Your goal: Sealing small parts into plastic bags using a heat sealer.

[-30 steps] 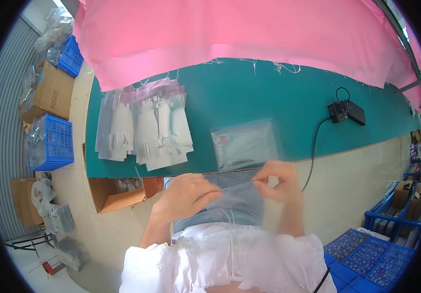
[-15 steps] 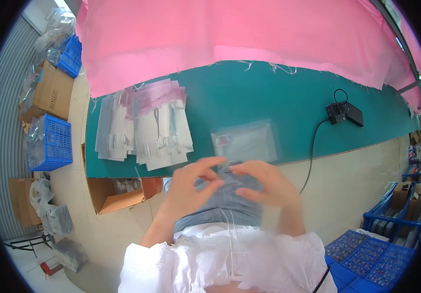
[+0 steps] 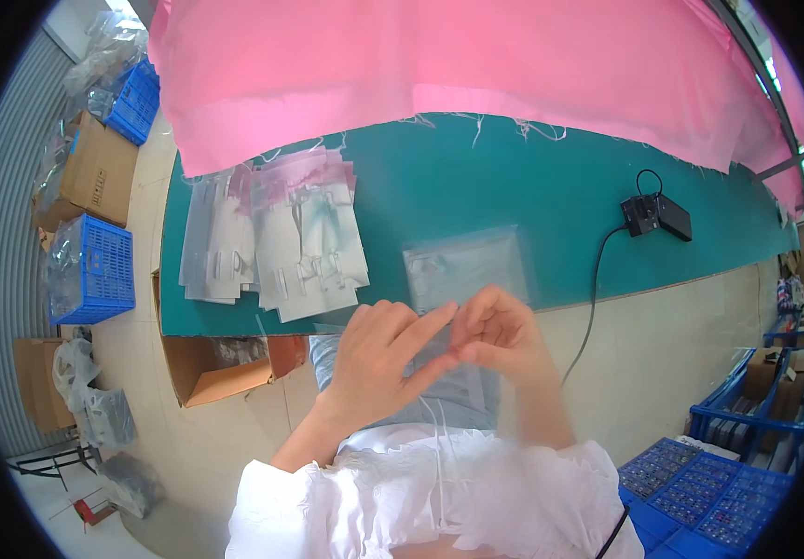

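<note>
My left hand (image 3: pixel 378 359) and my right hand (image 3: pixel 501 337) meet at the table's front edge, above my lap. The left index finger and thumb reach to the right hand's fingertips. My right fingers are curled in a pinch. Whatever the fingertips hold is too small or too clear to make out; a faint see-through sheet seems to show below them. Just beyond the hands lies a clear plastic bag (image 3: pixel 476 265) on the green table (image 3: pixel 514 177). To the left, white cards in clear bags (image 3: pixel 318 252) overlap in a pile, beside a second pile (image 3: pixel 220 242).
Pink cloth (image 3: pixel 458 56) covers the table's far side. A black device (image 3: pixel 658 217) with a cable sits at the right. An open carton (image 3: pixel 225 373) stands under the table's left end. Blue crates (image 3: pixel 94 270) line the left; blue compartment trays (image 3: pixel 700 489) are at the lower right.
My hands have come together. The right fingers have curled into a pinch, and the left index finger and thumb have stretched toward them. The bags on the table look unmoved.
</note>
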Demonstrator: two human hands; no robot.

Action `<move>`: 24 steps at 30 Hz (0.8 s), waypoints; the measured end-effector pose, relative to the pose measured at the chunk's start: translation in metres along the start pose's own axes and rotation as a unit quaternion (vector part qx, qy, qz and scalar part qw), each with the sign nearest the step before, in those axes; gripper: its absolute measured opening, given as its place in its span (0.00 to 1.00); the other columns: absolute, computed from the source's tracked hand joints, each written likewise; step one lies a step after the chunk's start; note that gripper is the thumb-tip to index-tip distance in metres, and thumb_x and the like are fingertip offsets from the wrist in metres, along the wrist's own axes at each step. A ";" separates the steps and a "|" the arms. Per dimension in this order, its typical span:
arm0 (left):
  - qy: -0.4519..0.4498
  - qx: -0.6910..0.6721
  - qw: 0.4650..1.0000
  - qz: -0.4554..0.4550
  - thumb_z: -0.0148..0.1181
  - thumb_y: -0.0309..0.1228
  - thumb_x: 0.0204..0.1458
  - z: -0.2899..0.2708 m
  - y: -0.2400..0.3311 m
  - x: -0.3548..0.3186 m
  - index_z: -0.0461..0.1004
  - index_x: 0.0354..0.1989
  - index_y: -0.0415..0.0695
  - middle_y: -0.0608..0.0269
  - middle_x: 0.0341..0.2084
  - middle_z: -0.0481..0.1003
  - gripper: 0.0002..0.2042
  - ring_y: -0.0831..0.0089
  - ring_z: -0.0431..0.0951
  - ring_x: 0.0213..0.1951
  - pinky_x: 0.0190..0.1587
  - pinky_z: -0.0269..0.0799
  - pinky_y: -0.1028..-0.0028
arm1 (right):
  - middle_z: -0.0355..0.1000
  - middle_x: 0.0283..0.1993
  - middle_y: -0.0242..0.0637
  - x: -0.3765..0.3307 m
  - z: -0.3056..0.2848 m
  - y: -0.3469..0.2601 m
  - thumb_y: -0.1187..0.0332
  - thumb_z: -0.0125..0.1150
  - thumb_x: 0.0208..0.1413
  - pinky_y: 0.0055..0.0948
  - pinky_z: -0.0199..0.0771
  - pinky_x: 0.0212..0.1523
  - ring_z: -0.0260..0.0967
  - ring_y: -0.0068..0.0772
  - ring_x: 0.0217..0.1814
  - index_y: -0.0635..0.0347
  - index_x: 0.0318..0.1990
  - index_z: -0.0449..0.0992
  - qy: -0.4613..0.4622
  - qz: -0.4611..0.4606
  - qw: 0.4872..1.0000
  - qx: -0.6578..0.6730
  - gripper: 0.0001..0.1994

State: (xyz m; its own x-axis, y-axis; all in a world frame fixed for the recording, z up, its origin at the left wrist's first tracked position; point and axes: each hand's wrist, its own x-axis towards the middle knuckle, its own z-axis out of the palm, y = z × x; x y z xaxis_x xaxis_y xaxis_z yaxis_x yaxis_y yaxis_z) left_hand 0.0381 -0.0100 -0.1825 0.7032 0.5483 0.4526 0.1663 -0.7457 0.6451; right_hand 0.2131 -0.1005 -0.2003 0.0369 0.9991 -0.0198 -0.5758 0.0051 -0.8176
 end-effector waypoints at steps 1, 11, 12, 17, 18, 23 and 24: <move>-0.014 -0.008 1.000 0.004 0.70 0.34 0.39 -0.001 0.001 0.000 0.75 0.51 0.46 0.66 0.23 0.64 0.26 0.68 0.65 0.27 0.30 0.58 0.69 | 0.73 0.36 0.35 -0.001 0.001 -0.002 0.85 0.61 0.50 0.28 0.74 0.41 0.73 0.26 0.40 0.60 0.40 0.68 0.000 0.001 1.000 0.000 0.13; -0.074 0.051 0.996 -0.006 0.67 0.37 0.45 -0.002 0.004 -0.001 0.73 0.52 0.44 0.64 0.23 0.65 0.24 0.66 0.67 0.25 0.27 0.63 0.69 | 0.72 0.36 0.37 -0.003 0.001 -0.009 0.83 0.67 0.43 0.28 0.73 0.37 0.73 0.32 0.37 0.62 0.44 0.74 0.016 -0.151 0.932 -0.330 0.18; -0.082 0.062 0.995 -0.014 0.66 0.36 0.46 -0.003 0.004 -0.001 0.73 0.52 0.44 0.64 0.23 0.65 0.23 0.66 0.68 0.26 0.27 0.63 0.69 | 0.71 0.37 0.37 -0.002 0.002 -0.013 0.82 0.68 0.42 0.28 0.73 0.36 0.72 0.32 0.37 0.62 0.44 0.77 -0.003 -0.177 0.882 -0.436 0.18; -0.108 0.094 0.990 -0.022 0.63 0.35 0.48 -0.002 0.003 0.000 0.73 0.49 0.44 0.64 0.24 0.65 0.19 0.67 0.69 0.26 0.27 0.64 0.69 | 0.68 0.38 0.36 -0.005 0.006 -0.010 0.78 0.71 0.41 0.27 0.71 0.32 0.70 0.31 0.35 0.59 0.39 0.81 0.043 -0.184 0.830 -0.525 0.14; -0.111 0.095 0.989 -0.022 0.62 0.36 0.49 -0.002 0.005 0.001 0.74 0.48 0.45 0.64 0.24 0.65 0.18 0.67 0.69 0.26 0.27 0.65 0.69 | 0.67 0.39 0.36 -0.006 0.005 -0.010 0.76 0.71 0.41 0.26 0.71 0.32 0.69 0.30 0.35 0.58 0.37 0.82 0.052 -0.194 0.824 -0.529 0.12; -0.131 0.091 0.987 -0.021 0.61 0.37 0.51 -0.004 0.007 0.000 0.75 0.46 0.46 0.64 0.24 0.67 0.15 0.67 0.70 0.27 0.28 0.65 0.69 | 0.63 0.40 0.35 -0.007 0.007 -0.014 0.76 0.72 0.40 0.26 0.71 0.33 0.68 0.30 0.37 0.58 0.36 0.81 0.039 -0.198 0.822 -0.532 0.12; -0.136 0.082 0.987 -0.020 0.61 0.37 0.51 -0.004 0.007 0.001 0.75 0.46 0.46 0.64 0.25 0.68 0.15 0.67 0.70 0.27 0.29 0.65 0.69 | 0.62 0.41 0.36 -0.008 0.007 -0.015 0.76 0.72 0.40 0.26 0.71 0.33 0.68 0.30 0.37 0.59 0.36 0.81 0.031 -0.199 0.819 -0.537 0.12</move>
State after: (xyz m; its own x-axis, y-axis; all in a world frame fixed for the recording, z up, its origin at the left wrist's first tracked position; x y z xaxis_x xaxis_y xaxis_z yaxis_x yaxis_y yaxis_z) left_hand 0.0370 -0.0133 -0.1746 0.8495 0.4735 0.2328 0.2920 -0.7894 0.5400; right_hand 0.2156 -0.1081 -0.1838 0.1086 0.9227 0.3698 0.5409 0.2573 -0.8008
